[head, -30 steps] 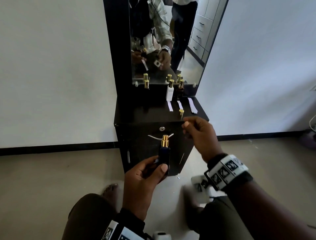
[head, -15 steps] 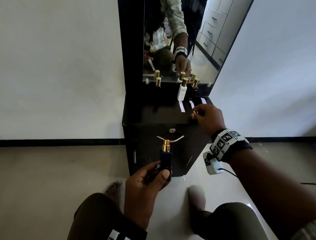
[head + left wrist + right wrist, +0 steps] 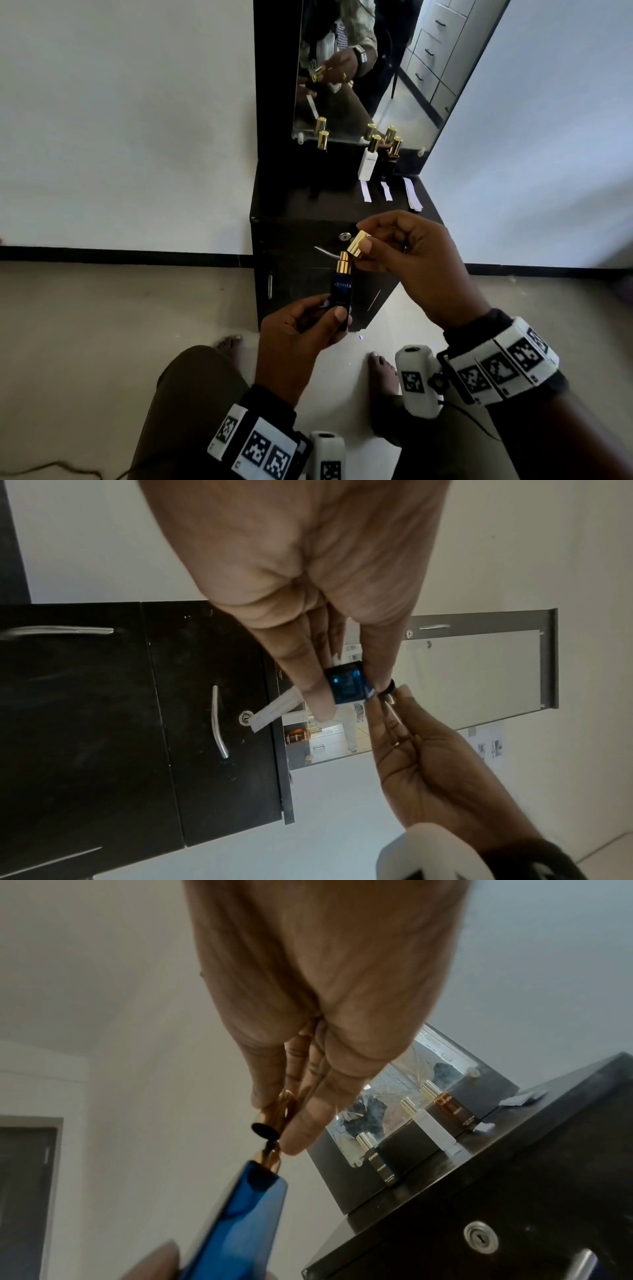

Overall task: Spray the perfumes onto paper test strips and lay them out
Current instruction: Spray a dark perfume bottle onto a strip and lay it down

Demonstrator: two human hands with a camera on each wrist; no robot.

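Note:
My left hand [image 3: 334, 308] grips a dark blue perfume bottle [image 3: 342, 291] upright in front of the black dresser [image 3: 291, 205]; its gold spray nozzle [image 3: 343, 263] is bare. My right hand [image 3: 361, 236] pinches a gold cap [image 3: 358, 244] tilted just above and right of the nozzle. In the left wrist view a white paper strip [image 3: 274, 714] sticks out from behind the fingers that hold the bottle [image 3: 347, 683]. The right wrist view shows the cap [image 3: 274, 1118] almost touching the nozzle of the bottle [image 3: 236, 1221]. Three strips [image 3: 386, 190] lie on the dresser top.
A white bottle [image 3: 368, 161], an amber bottle [image 3: 394, 154] and a dark bottle with a gold cap [image 3: 322, 140] stand against the mirror [image 3: 359, 68]. A drawer lock [image 3: 344, 236] and a handle sit behind my hands. My bare feet [image 3: 383, 366] rest on the floor below.
My right hand reached to the dresser top, picked up the gold cap that stood there and brought it back to the nozzle. The left hand kept its hold on the bottle.

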